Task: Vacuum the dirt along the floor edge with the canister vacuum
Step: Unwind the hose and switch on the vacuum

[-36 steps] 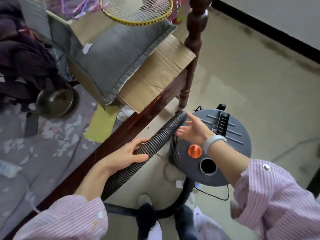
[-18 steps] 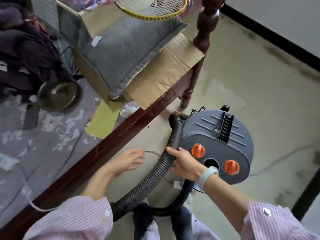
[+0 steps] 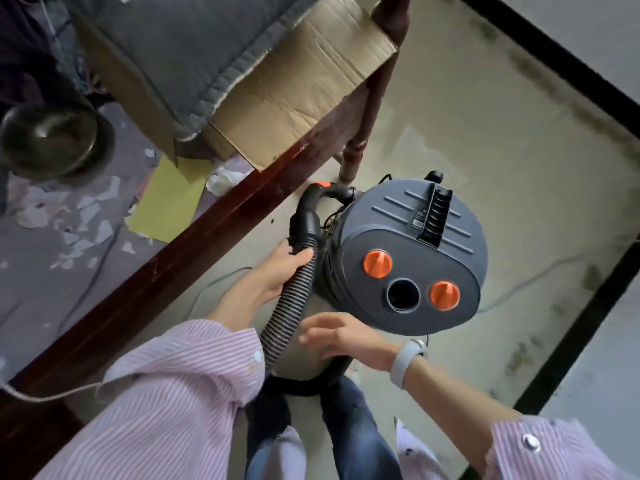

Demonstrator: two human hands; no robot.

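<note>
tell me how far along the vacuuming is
Barely begun. Done: the vacuum stands on the floor by the bed frame. In hand: the left hand grips the hose; the right hand hovers open. Left: all the dirt along the wall edge.

Canister vacuum [image 3: 408, 258] on floor [image 3: 485, 161] right of bed rail [image 3: 194, 244] (hose [image 3: 298, 282] between them).

- A grey cushion [image 3: 166, 53] lies on flattened cardboard [image 3: 298, 84] at the top of the view.
- A dark metal bowl [image 3: 48, 136] sits at the left on a grey surface [image 3: 41, 271].
- A yellow sheet [image 3: 169, 199] lies near the bowl, with white paper scraps [image 3: 86, 216] scattered around it.
- A dark red wooden rail [image 3: 207, 223] runs diagonally, and a turned wooden post [image 3: 363, 126] stands by the cardboard.
- A black strip [image 3: 554, 71] runs along the foot of the wall.
</note>
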